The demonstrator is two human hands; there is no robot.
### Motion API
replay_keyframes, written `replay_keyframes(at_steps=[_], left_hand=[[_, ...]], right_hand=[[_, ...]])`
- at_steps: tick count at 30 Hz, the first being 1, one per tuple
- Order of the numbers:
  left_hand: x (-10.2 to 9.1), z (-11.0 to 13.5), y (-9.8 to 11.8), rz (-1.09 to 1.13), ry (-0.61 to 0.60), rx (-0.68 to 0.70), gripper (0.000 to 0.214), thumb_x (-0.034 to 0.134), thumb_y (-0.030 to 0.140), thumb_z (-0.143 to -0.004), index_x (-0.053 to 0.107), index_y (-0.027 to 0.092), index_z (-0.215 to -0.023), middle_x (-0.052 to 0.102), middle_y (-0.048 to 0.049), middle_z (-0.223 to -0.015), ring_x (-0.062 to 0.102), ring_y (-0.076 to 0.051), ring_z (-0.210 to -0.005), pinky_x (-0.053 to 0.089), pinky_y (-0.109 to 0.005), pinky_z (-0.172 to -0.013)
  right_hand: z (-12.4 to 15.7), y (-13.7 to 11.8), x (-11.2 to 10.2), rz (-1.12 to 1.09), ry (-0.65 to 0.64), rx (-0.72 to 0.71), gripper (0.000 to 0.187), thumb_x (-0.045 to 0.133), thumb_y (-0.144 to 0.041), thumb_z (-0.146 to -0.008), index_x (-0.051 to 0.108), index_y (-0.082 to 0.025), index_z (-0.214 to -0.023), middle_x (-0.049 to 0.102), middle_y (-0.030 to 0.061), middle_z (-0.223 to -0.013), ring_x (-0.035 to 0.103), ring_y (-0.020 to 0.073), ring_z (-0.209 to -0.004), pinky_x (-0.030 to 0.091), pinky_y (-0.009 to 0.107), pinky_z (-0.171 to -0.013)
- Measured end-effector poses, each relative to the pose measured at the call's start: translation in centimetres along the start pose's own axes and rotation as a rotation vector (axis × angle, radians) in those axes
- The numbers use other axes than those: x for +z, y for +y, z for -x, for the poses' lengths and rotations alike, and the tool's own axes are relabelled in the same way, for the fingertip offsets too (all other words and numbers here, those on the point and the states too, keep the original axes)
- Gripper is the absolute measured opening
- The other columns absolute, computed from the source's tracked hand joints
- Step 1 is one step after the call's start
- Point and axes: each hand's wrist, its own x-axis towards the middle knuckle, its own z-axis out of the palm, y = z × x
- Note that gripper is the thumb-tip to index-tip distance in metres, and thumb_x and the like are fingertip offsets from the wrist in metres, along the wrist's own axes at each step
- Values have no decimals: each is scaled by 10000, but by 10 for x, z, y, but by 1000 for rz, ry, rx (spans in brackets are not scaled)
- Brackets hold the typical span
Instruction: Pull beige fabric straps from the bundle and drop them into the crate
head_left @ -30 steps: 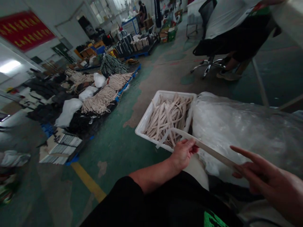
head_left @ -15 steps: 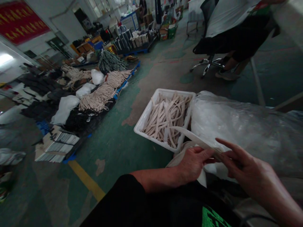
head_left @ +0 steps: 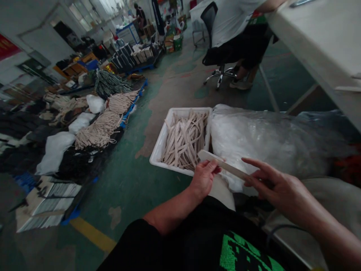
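Between my hands a pale, flat strip (head_left: 232,169) is stretched on a slant, its free end reaching over the bin's near right corner. My left hand (head_left: 203,178) pinches it close to that end. My right hand (head_left: 270,180) grips the other end between thumb and fingers, with the index finger held out straight. Just beyond is a white plastic bin (head_left: 158,154) heaped with beige fabric-like strips (head_left: 184,137). What the strip is made of I cannot tell.
A large clear plastic bag (head_left: 254,139) of white material lies right of the bin. A pale table (head_left: 318,41) juts in at upper right. A person (head_left: 234,26) sits on an office chair (head_left: 210,56) behind. Pallets on the left hold bundled cords (head_left: 97,130) and stacked boards (head_left: 50,203).
My left hand has slid left along the strip, away from my right hand, so more of it shows between them. The view has turned right, bringing the table into sight.
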Motion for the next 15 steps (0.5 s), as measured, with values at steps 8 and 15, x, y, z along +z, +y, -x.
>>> replay_keyframes(at_steps=[8, 15], left_hand=[[-5, -2, -7, -72, -50, -15, 426, 929, 478, -625, 778, 137, -831, 785, -97, -943, 698, -188, -856, 496, -303, -802], [-5, -2, -12, -133, -113, -64, 432, 933, 488, -623, 782, 136, -822, 777, -82, -879, 680, -167, -788, 500, -291, -772]], right_hand=[[1, 11, 4, -26, 30, -66, 513, 513, -527, -945, 625, -233, -1350, 771, 30, -748, 656, 203, -514, 473, 306, -497], [4, 15, 15, -55, 59, -53, 419, 507, -478, -951, 668, -247, -1262, 757, 13, -680, 633, 196, -463, 483, 314, -489]])
